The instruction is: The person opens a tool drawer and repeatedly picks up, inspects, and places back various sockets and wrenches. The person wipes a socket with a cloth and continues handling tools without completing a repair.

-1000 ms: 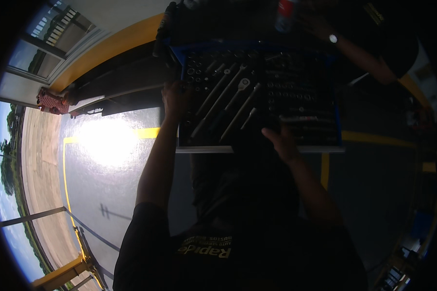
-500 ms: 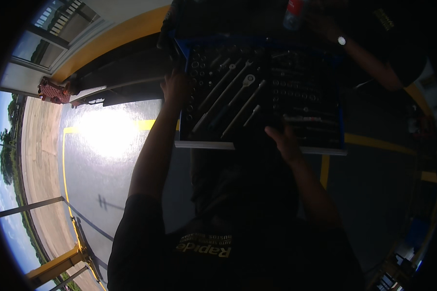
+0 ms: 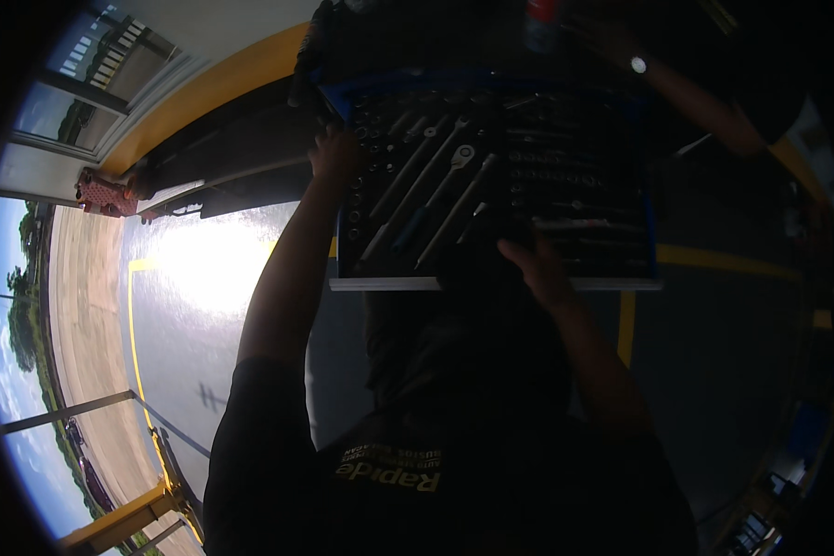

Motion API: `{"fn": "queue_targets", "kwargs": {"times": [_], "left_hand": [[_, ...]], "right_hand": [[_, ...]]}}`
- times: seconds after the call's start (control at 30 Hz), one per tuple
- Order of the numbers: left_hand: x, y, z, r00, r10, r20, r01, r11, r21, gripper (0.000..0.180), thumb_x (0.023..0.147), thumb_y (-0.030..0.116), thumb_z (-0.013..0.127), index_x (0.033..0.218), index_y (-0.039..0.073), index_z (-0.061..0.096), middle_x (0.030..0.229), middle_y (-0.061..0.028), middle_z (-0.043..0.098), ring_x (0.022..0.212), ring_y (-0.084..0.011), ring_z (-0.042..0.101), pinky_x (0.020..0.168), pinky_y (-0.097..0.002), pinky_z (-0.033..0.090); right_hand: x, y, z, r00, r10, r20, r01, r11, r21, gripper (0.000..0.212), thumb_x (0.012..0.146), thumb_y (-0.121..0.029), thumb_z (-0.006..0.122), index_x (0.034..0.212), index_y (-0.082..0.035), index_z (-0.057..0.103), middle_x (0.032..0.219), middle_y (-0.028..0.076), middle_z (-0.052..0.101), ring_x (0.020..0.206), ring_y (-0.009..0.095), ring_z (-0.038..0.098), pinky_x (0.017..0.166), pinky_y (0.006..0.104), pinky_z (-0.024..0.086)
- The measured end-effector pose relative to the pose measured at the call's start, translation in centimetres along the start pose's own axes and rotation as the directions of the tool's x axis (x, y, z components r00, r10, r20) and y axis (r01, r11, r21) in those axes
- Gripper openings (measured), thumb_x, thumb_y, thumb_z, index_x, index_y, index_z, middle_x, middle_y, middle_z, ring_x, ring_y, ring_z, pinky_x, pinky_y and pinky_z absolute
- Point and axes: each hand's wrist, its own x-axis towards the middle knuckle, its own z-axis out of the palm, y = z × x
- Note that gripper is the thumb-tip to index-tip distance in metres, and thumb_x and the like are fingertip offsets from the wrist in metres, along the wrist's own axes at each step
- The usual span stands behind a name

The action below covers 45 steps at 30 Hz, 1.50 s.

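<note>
A pulled-out tool drawer [image 3: 389, 284] with a blue frame lies in front of me, in deep shade. Ratchets, such as the large ratchet [image 3: 463, 157], lie slanted in its left half, beside rows of sockets [image 3: 357, 199]. More sockets and slim tools fill the right half. At the drawer's left edge is my left hand [image 3: 334, 156], its fingers apart and nothing seen in them. My right hand [image 3: 535, 264] is over the front edge, thumb spread away from the dim fingers. Next to that thumb a dark shape [image 3: 473, 259] covers part of the drawer; what it is I cannot tell.
Across the drawer, another person's arm [image 3: 695, 102] with a watch reaches in near a bottle with a red label [image 3: 541, 37]. A dark bench [image 3: 222, 148] runs along the wall at left. Yellow lines [image 3: 727, 259] mark the grey floor, with strong glare on the left.
The view has shifted slightly, so the drawer and the bottle sit a little further left. My right hand has moved slightly left along the drawer front. My left hand stays at the drawer's left edge.
</note>
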Motion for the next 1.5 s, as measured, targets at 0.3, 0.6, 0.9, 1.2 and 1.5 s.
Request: {"fn": "queue_targets", "kwargs": {"times": [0.3, 0.6, 0.9, 1.2, 1.5], "left_hand": [[-0.5, -1.4, 0.2, 0.969, 0.166, -0.181, -0.154, 0.985, 0.075, 0.05, 0.087, 0.042, 0.077, 0.123, 0.009, 0.07, 0.145, -0.0124, 0.049, 0.138, -0.037, 0.047, 0.104, -0.0635, 0.044], [-0.7, -2.6, -5.0, 0.95, 0.173, -0.26, -0.223, 0.958, -0.179, 0.039, 0.093, 0.034, 0.072, 0.118, 0.005, 0.067, 0.131, -0.0153, 0.061, 0.121, -0.0362, 0.061, 0.097, -0.0502, 0.051], [-16.0, 6.3, -9.7, 0.963, 0.267, 0.026, 0.028, -0.004, -1.0, 0.041, 0.099, 0.03, 0.065, 0.122, -0.004, 0.065, 0.103, -0.0127, 0.071, 0.091, -0.0186, 0.072, 0.088, -0.0319, 0.055], [-20.3, 10.6, -13.1, 0.979, 0.198, -0.05, -0.07, 0.094, -0.993, 0.032, 0.097, 0.027, 0.069, 0.107, -0.003, 0.069, 0.09, -0.0116, 0.075, 0.08, -0.0148, 0.072, 0.076, -0.0286, 0.055], [-22.1, 11.1, -13.2, 0.988, 0.139, -0.073, -0.094, 0.147, -0.985, 0.031, 0.094, 0.023, 0.073, 0.109, -0.003, 0.069, 0.096, -0.011, 0.075, 0.089, -0.0157, 0.073, 0.082, -0.0286, 0.055]], "right_hand": [[0.3, 0.6, -0.2, 0.999, -0.035, -0.009, 0.036, 0.99, 0.134, 0.055, 0.098, -0.016, 0.069, 0.147, -0.001, 0.049, 0.126, 0.011, 0.064, 0.113, 0.02, 0.064, 0.099, 0.0347, 0.053], [1.0, 0.9, -1.7, 0.993, 0.117, -0.029, -0.104, 0.957, 0.272, 0.051, 0.095, -0.017, 0.073, 0.14, -0.002, 0.055, 0.127, 0.011, 0.066, 0.117, 0.024, 0.064, 0.101, 0.0373, 0.054], [1.2, -2.6, 0.0, 0.999, 0.036, 0.022, -0.04, 0.669, 0.742, 0.046, 0.097, -0.03, 0.072, 0.131, 0.0, 0.061, 0.12, 0.014, 0.068, 0.113, 0.026, 0.067, 0.099, 0.0405, 0.057], [-2.1, -9.1, 4.3, 0.955, -0.183, -0.231, 0.269, 0.863, 0.427, 0.038, 0.101, -0.029, 0.068, 0.125, 0.0, 0.068, 0.117, 0.012, 0.071, 0.111, 0.021, 0.067, 0.101, 0.0352, 0.052], [-2.5, -8.5, 4.8, 0.795, -0.596, 0.111, 0.606, 0.774, -0.185, 0.017, 0.098, -0.015, 0.066, 0.107, -0.004, 0.075, 0.111, 0.008, 0.065, 0.101, 0.015, 0.062, 0.093, 0.0328, 0.051]]}}
